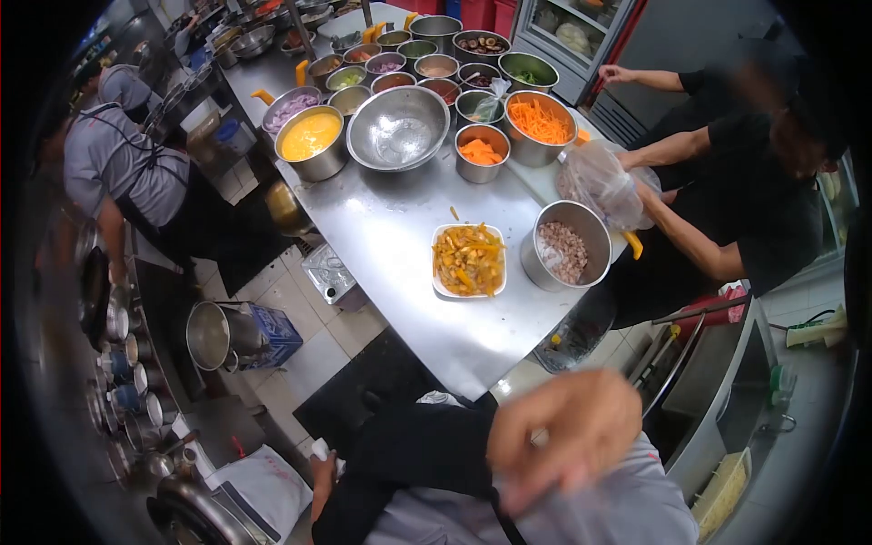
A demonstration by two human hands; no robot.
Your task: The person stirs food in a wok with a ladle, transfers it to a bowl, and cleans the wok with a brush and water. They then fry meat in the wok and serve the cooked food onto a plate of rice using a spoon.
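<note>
My left hand [322, 468] hangs low at my side, its fingers closed round a crumpled white cloth [322, 448]. Raised close to the camera, my right hand [568, 431] is smeared by motion, with its fingers bent; whether it holds anything I cannot tell. Beyond it, near the front of the steel table [381, 236], stands a square white dish [438, 286] filled with glossy yellow-brown strips of food [468, 259]. To the dish's right is a steel pot [590, 272] of chopped pinkish pieces. Neither hand touches the table.
Steel containers of shredded carrot [538, 121], yellow liquid [309, 136] and other ingredients crowd the table's back, around a large bowl [397, 127]. A person [718, 182] at the right handles a plastic bag [604, 182]. Another person [127, 163] bends over the left counter.
</note>
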